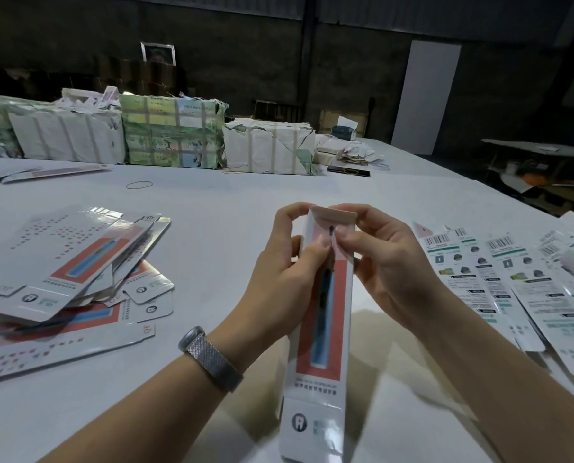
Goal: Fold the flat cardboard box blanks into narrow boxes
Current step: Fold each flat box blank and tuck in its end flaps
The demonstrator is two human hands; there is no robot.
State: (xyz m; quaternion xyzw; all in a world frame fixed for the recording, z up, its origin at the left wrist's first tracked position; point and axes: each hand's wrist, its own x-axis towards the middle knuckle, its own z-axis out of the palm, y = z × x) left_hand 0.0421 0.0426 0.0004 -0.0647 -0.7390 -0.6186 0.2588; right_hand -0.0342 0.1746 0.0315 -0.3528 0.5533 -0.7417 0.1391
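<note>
A narrow box (320, 315) stands upright at near centre above the white tabletop (212, 208). The left hand (279, 262) and right hand (386, 259) pinch its far top end from either side. Flat blanks (62, 262) lie piled at left.

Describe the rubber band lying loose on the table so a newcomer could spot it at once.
Start at the green-printed wrapped bundle in the row along the white table's far edge. Just in front of it on bare tabletop lies the rubber band, a thin dark oval loop. Unlike everything nearby, it is not cardboard or paper and touches nothing.
</note>
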